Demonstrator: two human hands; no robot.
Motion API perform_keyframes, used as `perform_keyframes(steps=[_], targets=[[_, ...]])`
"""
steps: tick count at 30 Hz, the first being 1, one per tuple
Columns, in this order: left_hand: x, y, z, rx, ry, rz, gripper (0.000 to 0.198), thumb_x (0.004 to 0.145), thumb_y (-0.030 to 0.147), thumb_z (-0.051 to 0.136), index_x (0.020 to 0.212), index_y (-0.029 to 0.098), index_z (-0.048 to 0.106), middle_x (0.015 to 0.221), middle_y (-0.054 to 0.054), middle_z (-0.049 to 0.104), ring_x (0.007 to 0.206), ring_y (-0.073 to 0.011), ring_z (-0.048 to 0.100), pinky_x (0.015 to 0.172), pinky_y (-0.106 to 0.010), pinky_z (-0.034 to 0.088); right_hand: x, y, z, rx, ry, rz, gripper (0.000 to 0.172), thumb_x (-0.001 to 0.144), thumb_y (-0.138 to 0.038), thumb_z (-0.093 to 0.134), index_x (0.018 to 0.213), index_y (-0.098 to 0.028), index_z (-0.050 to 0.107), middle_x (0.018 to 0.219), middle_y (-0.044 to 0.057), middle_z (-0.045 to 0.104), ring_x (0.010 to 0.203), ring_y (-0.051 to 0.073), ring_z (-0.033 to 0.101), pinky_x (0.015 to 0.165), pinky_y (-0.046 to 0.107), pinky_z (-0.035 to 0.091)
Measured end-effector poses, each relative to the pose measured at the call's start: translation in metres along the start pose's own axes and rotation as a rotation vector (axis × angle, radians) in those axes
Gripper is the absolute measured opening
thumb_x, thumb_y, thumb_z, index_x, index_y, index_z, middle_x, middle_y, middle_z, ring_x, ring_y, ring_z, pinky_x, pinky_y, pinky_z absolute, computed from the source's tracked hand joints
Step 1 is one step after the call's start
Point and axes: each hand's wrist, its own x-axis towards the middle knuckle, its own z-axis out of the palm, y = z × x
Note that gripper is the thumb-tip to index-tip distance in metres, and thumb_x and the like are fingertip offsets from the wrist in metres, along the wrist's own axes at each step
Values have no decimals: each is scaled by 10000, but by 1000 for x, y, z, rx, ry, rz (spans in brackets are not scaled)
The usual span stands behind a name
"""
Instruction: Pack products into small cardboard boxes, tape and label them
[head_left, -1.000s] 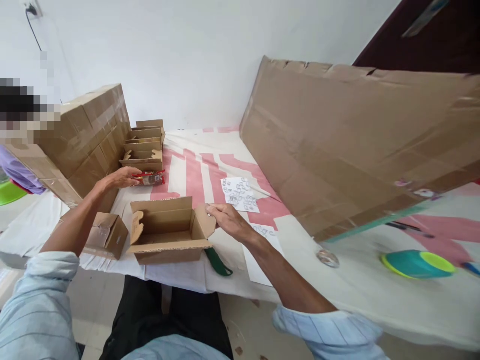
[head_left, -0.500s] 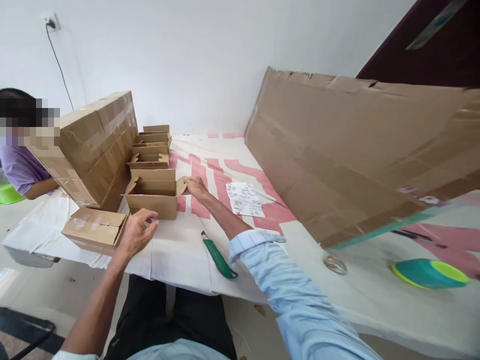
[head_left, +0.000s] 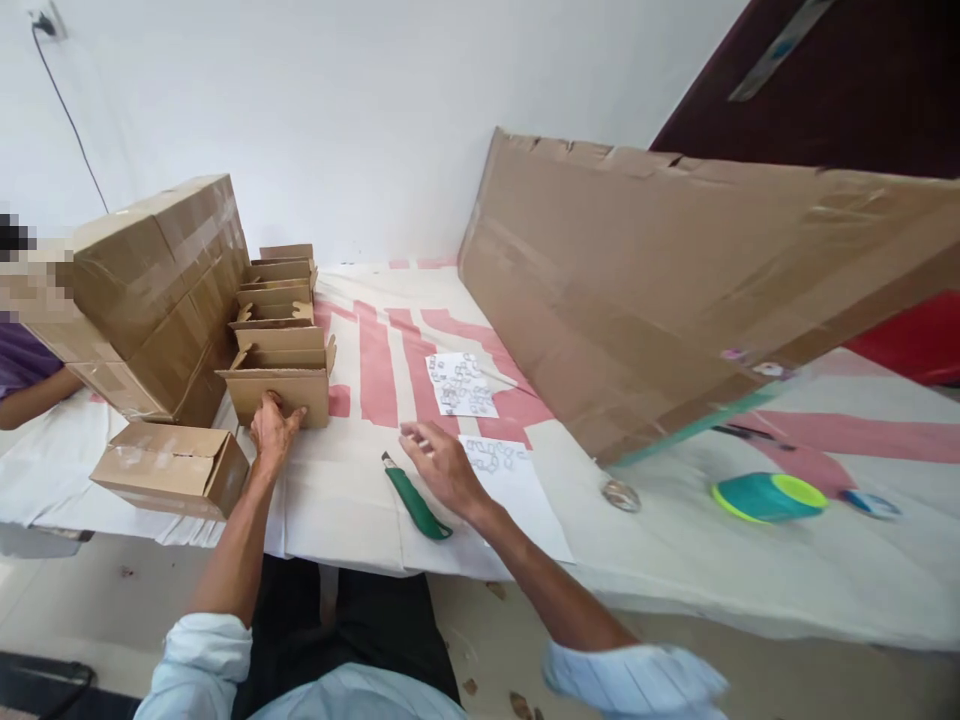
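Observation:
My left hand (head_left: 275, 433) is against the front wall of an open cardboard box (head_left: 307, 398), thumb spread from the fingers and not wrapped round it. The box stands upright with its flaps raised. Over the table, my right hand (head_left: 446, 468) is empty with fingers loosely apart, between a green utility knife (head_left: 417, 505) and a white sheet (head_left: 525, 500) with drawn shapes. A smaller sheet covered in sketches (head_left: 462, 384) lies farther back. Left of my left hand sits a taped, closed carton (head_left: 169, 465).
Several open boxes (head_left: 275, 295) stand in a row behind. Stacked taped cartons (head_left: 165, 270) rise at left, a person's arm (head_left: 37, 396) beside them. A large cardboard panel (head_left: 637, 270) leans at right. Tape roll (head_left: 621, 495) and teal-and-yellow object (head_left: 769, 497) lie on the table.
My right hand has let go of the box's side flap and drawn back toward me, over the table. My left hand has moved forward onto the box front. The view has turned right.

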Motion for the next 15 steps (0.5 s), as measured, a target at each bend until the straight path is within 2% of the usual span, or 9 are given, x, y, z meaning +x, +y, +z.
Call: perform_keyframes(steps=[3, 6, 9, 15], targets=[[17, 8, 8, 17, 51, -14, 441, 884, 471, 738, 1213, 229, 573, 1175, -139, 728, 1173, -363, 687, 952, -428, 498, -56, 31, -1, -184, 38, -32, 292, 970, -435, 599, 1105, -208, 723, 1053, 116, 750, 970, 282, 704, 893, 442, 583], [34, 14, 16, 24, 73, -5, 437, 900, 458, 718, 1240, 220, 583, 1213, -157, 729, 1207, -360, 677, 994, -437, 491, -89, 49, 6, -298, 58, -66, 266, 976, -401, 608, 1139, -216, 707, 1060, 120, 742, 1001, 297, 692, 911, 455, 577], [39, 9, 26, 25, 40, 2, 385, 880, 451, 739, 1172, 218, 646, 1142, -154, 766, 1154, -369, 705, 968, -437, 507, -101, 53, 15, -377, 94, -100, 265, 981, -370, 617, 1180, -207, 685, 1084, 121, 732, 1021, 298, 673, 919, 447, 552], [32, -15, 46, 10, 3, -15, 359, 884, 485, 726, 1097, 197, 719, 1045, -149, 805, 1064, -375, 743, 890, -426, 540, -107, 51, 29, -507, 134, -158, 262, 976, -345, 645, 1200, -210, 668, 1134, 123, 729, 1020, 306, 641, 879, 427, 480]])
